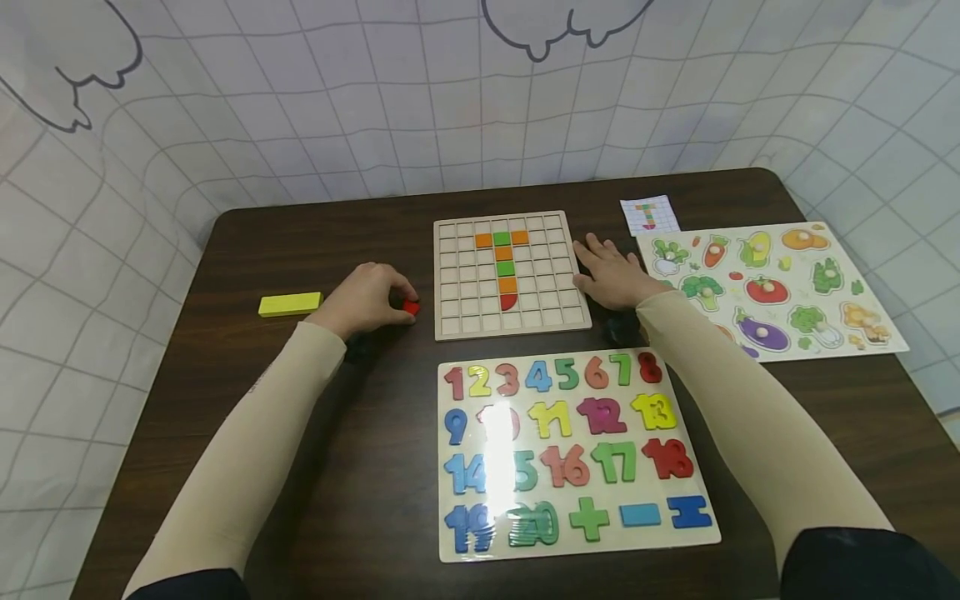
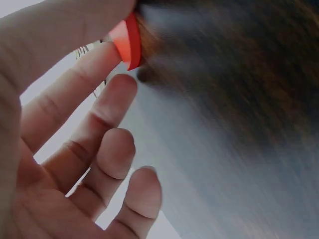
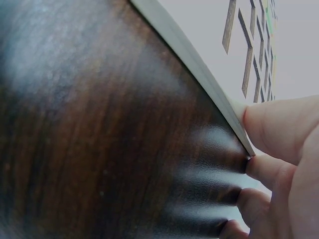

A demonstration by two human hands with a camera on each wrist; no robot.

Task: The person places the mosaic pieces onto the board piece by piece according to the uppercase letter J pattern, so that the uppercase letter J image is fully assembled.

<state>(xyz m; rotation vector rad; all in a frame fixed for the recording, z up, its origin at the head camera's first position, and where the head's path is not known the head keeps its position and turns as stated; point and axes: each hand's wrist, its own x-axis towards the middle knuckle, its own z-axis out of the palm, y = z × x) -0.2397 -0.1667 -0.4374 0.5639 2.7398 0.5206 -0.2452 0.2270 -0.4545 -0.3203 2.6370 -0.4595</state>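
Note:
My left hand (image 1: 365, 298) pinches a small red block (image 1: 411, 307) between thumb and index finger, just left of the wooden grid board (image 1: 467, 307). In the left wrist view the red block (image 2: 130, 42) shows a curved edge, and the other fingers are bent loosely below it. Orange and green squares form a T on the board, with a red rounded piece (image 1: 508, 302) at its foot. At the board's right edge rests my right hand (image 1: 613, 273), fingers spread. The right wrist view shows its thumb (image 3: 279, 124) touching the board's edge.
A yellow bar (image 1: 291, 304) lies left of my left hand. Nearest me is a number puzzle board (image 1: 577, 546). A vegetable puzzle board (image 1: 757, 250) lies under my right forearm's side, with a small pattern card (image 1: 667, 208) behind it.

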